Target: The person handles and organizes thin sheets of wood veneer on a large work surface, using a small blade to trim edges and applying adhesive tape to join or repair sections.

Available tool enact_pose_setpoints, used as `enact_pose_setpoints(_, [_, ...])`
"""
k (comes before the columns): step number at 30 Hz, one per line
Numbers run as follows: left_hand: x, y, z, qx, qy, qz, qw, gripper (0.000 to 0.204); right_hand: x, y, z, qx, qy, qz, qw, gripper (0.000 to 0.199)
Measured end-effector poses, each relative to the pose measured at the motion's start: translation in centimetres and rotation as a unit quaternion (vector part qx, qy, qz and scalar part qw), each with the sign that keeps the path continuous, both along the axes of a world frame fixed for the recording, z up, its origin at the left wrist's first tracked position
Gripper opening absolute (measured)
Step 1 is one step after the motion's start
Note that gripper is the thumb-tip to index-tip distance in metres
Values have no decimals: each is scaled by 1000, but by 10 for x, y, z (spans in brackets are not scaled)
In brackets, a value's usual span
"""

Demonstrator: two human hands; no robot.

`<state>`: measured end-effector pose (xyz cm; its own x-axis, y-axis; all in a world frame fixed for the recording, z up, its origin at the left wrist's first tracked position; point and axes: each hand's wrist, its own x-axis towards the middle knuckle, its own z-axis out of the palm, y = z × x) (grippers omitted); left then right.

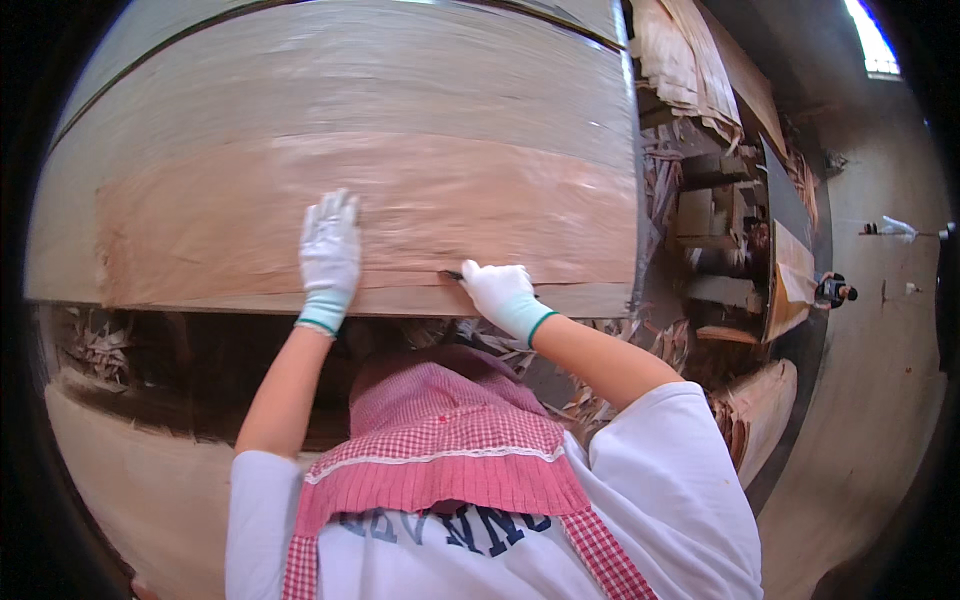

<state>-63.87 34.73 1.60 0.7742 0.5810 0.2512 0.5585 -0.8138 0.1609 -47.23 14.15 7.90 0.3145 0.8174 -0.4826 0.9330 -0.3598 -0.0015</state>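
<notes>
I've got the left hand empty, fingers straight, on the brown sheet mid-frame; right hand has fingers curled round a dark tool (skinny one).

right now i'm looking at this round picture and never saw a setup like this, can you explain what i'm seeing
There is no machine here: these are a person's own hands in white gloves. The single picture comes from a wide fisheye camera on their head, looking down, so straight edges bend near the rim. A thin reddish-brown sheet, apparently wood, lies on a large pale surface. The left hand rests on the sheet, fingers extended. The right hand has a small dark tool in its grip near the sheet's close edge; its exact type is too small to tell.
</notes>
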Motion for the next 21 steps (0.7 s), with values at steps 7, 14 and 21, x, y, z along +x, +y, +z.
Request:
enact_pose_setpoints(7, [105,-95,11,-33,-15,-66,997,46,88,-72,-1,9,36,11,999,12])
enact_pose_setpoints(14, [111,-99,6,-29,36,-50,998,45,325,-331,42,-87,-37,-99,991,19])
enact_pose_setpoints(21, [92,-91,13,-80,-6,-60,995,41,180,-148,44,222,54,46,973,21])
